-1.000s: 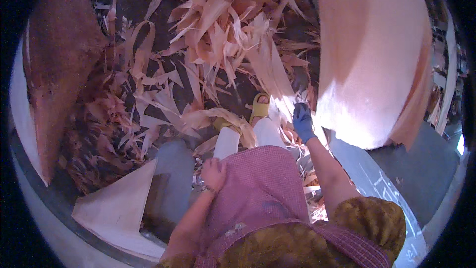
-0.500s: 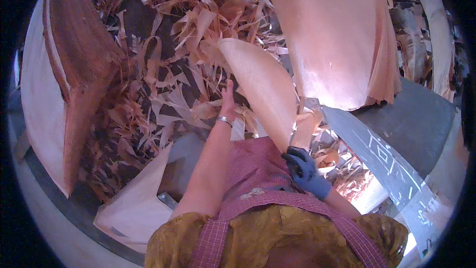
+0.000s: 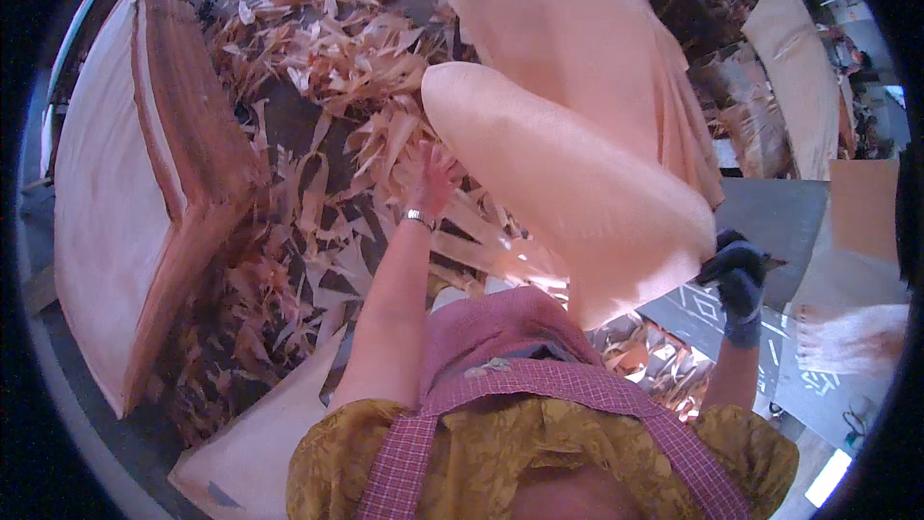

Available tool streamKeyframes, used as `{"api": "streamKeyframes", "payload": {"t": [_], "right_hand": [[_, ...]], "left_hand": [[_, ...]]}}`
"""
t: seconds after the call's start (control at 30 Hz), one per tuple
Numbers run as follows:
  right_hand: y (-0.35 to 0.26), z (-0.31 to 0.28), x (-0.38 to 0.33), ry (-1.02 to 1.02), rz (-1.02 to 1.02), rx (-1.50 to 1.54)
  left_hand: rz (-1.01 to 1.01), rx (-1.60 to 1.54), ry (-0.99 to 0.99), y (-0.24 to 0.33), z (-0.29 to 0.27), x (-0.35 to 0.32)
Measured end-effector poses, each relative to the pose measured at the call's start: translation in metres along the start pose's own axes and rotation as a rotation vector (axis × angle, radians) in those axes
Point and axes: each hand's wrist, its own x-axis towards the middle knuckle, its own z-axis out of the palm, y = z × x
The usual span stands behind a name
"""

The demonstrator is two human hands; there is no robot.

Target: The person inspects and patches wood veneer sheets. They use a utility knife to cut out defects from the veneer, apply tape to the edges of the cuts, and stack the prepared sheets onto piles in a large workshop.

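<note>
A broad, thin tan sheet [image 3: 568, 178], which looks like wood veneer or hide, bends across the space in front of me. My right hand [image 3: 739, 279], in a blue-grey glove, is closed at the sheet's right edge. Something small and dark sticks out beside its fingers; its kind does not show. My bare left hand [image 3: 433, 178], with a silver band at the wrist, is held with fingers extended by the sheet's left side, over curled shavings. Whether it touches the sheet I cannot tell. Behind lies a larger draped pile of similar sheets [image 3: 587, 29].
Loose tan strips and shavings [image 3: 356, 67] cover the area ahead. A thick folded stack with brown edges [image 3: 207, 106] stands at the left. At right lie a grey board with white marks [image 3: 688, 313], a pale cloth [image 3: 852, 337] and another tan sheet [image 3: 799, 77].
My right hand has moved right and outward, and the sheet has swung with it, spreading wider across the view. My left hand has shifted slightly left. The whole view has turned a little.
</note>
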Motion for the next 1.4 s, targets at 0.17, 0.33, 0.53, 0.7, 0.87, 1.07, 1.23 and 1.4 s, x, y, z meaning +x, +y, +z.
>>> {"api": "streamKeyframes", "payload": {"t": [0.17, 0.33, 0.53, 0.7, 0.87, 1.07, 1.23, 1.4], "right_hand": [[-0.021, -0.052, 0.028, 0.168, -0.096, 0.178], [-0.041, -0.087, 0.108, 0.292, -0.007, 0.009], [-0.037, -0.065, 0.226, 0.008, 0.036, 0.528], [-0.092, 0.053, 0.261, 0.017, -0.191, 0.182], [-0.068, 0.18, 0.27, -0.32, 0.015, 0.25], [0.016, 0.285, 0.297, -0.973, 0.157, 0.102], [-0.012, 0.412, 0.318, -1.371, 0.072, 0.066], [-0.078, 0.56, 0.286, -1.841, 0.05, 0.141]], "left_hand": [[0.172, -0.078, -0.357, 0.098, 0.079, 0.019], [0.487, 0.194, -0.107, 0.22, 0.15, -0.05], [0.82, 0.285, -0.023, 0.383, 0.142, -0.161], [1.075, 0.519, 0.216, 0.481, 0.123, -0.29], [1.303, 0.747, 0.543, 0.584, 0.057, -0.447], [1.26, 0.765, 0.783, 0.552, 0.053, -0.572], [1.298, 0.471, 1.387, 0.535, -0.02, -0.675], [1.326, 0.207, 1.576, 0.433, -0.07, -0.853]]}}
